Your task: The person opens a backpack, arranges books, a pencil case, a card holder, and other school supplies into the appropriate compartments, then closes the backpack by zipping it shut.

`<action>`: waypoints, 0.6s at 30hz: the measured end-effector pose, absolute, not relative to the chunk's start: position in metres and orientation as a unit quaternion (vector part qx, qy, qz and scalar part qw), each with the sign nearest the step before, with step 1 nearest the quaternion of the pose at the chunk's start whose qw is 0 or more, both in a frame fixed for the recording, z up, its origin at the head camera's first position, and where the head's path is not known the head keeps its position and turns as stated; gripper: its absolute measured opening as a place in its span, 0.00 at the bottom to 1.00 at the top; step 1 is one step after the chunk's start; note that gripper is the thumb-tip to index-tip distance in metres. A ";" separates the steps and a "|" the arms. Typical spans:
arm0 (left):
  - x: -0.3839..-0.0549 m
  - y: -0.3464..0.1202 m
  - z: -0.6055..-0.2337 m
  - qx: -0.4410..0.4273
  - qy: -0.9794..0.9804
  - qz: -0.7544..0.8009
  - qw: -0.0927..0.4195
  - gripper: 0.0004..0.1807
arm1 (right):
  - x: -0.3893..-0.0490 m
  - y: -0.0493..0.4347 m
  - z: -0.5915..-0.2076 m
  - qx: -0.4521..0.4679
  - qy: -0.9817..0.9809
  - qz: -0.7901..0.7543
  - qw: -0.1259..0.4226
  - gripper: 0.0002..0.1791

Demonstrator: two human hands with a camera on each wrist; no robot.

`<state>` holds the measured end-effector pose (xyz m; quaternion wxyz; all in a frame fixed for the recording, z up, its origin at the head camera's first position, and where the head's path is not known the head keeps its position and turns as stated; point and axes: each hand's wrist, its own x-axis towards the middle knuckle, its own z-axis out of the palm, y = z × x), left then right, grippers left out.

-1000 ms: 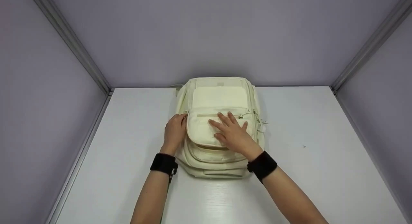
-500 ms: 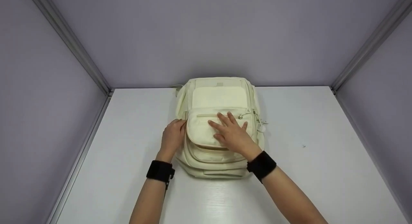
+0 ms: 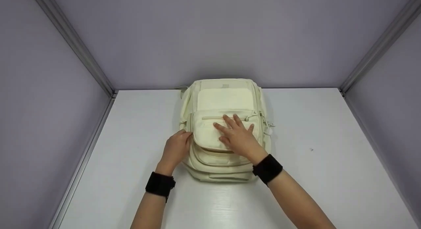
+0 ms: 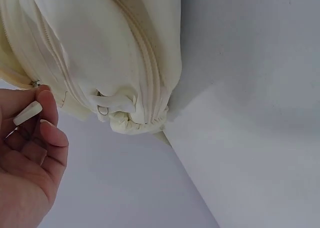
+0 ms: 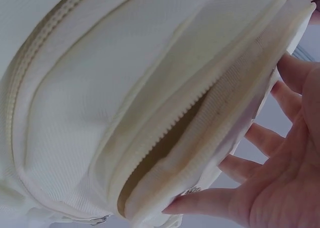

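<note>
A cream backpack [image 3: 225, 99] lies front side up in the head view. My left hand [image 3: 177, 146] is at its left side, where the thumb and fingers pinch a zipper pull [image 4: 28, 113]. In the left wrist view, the metal slider [image 4: 36, 84] shows just above the fingertips. My right hand [image 3: 238, 137] rests with spread fingers on the front pocket [image 3: 205, 133]. From the right wrist, the pocket's zipper edge [image 5: 165, 133] gapes open below that hand. The inside of the pocket is dark.
The white table [image 3: 329, 176] bears the backpack near its back edge. Grey panels [image 3: 227, 35] enclose the back and sides. A tiny clear speck [image 3: 311, 149] lies on the table to the right. Straps and a charm [image 3: 268, 128] stick out at the bag's right.
My left hand has slid down the backpack's left side towards the person, still pinching the zipper pull. More of the side zipper edge shows above it. The right hand has kept its place.
</note>
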<state>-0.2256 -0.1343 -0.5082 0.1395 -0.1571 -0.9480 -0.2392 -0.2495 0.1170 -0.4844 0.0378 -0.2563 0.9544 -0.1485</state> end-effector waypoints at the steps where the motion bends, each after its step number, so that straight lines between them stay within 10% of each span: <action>1: -0.225 -0.134 -0.508 -0.158 -0.948 -0.240 0.140 0.08 | -0.250 0.117 -0.484 -0.256 0.955 -0.147 0.038 0.29; 18: -0.236 -0.129 -0.514 -0.149 -0.946 -0.243 0.154 0.07 | -0.268 0.120 -0.484 -0.268 0.950 -0.153 0.047 0.30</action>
